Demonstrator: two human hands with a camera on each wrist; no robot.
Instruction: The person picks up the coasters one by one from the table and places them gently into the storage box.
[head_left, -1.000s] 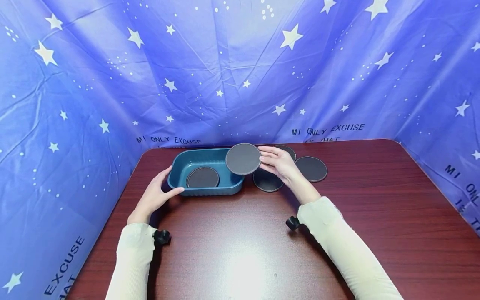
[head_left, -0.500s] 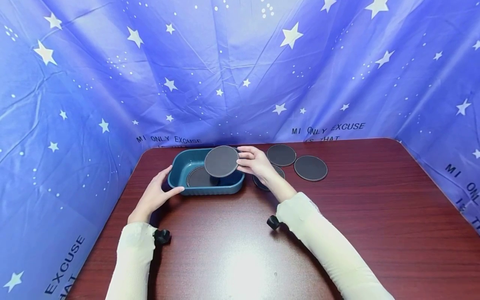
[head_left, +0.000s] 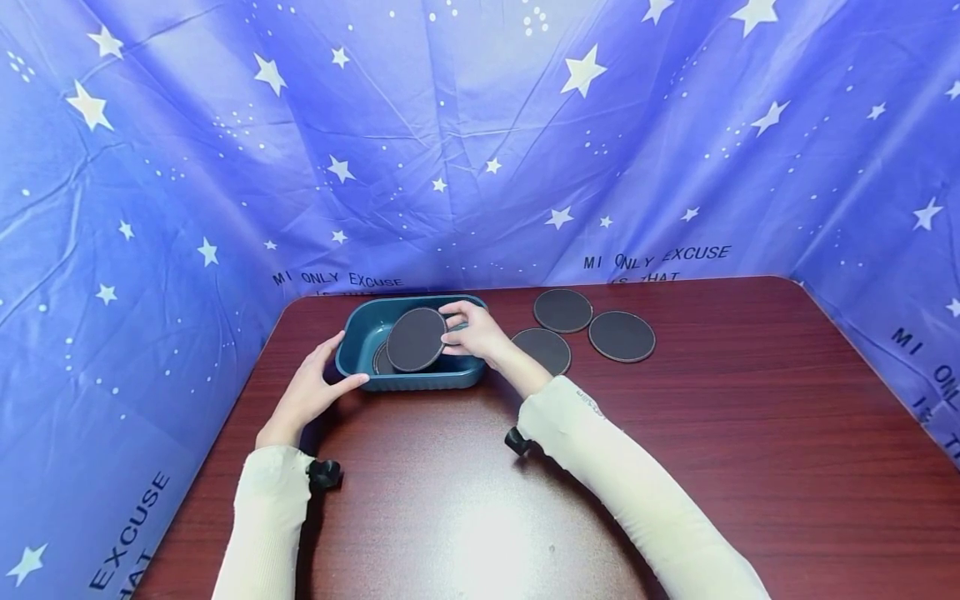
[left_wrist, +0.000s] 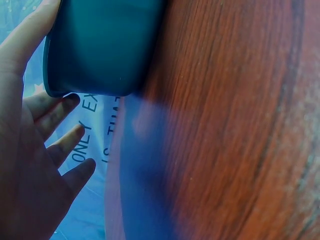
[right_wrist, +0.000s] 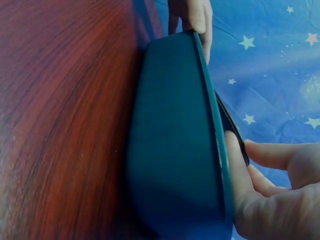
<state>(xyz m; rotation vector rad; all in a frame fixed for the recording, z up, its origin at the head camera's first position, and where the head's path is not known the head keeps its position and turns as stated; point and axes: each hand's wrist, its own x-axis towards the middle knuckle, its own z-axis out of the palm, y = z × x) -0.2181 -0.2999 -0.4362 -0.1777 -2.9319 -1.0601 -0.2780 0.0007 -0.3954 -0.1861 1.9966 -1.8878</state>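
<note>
Dark round stitched-edge coasters and a teal rectangular bin (head_left: 427, 382) are on the table. My right hand (head_left: 476, 333) pinches the right edge of one coaster (head_left: 416, 340), tilted inside the bin. Beneath it lies another coaster (head_left: 381, 360), mostly covered. In the right wrist view, thumb and fingers grip the held coaster (right_wrist: 235, 127) just past the bin's rim. My left hand (head_left: 303, 396) holds the bin's near left corner, thumb at the near rim and fingers along the left end. The left wrist view shows its fingers (left_wrist: 67, 145) spread beside the bin wall (left_wrist: 105, 50).
Three more coasters lie flat right of the bin: a near one (head_left: 543, 351), a back one (head_left: 562, 310) and a right one (head_left: 622, 337). A blue star-patterned curtain (head_left: 450, 167) hangs behind the reddish-brown table (head_left: 675, 433).
My right hand has carried the coaster left and down, from above the bin's right end into the bin. The near coaster on the table is now less covered. My left hand stays put.
</note>
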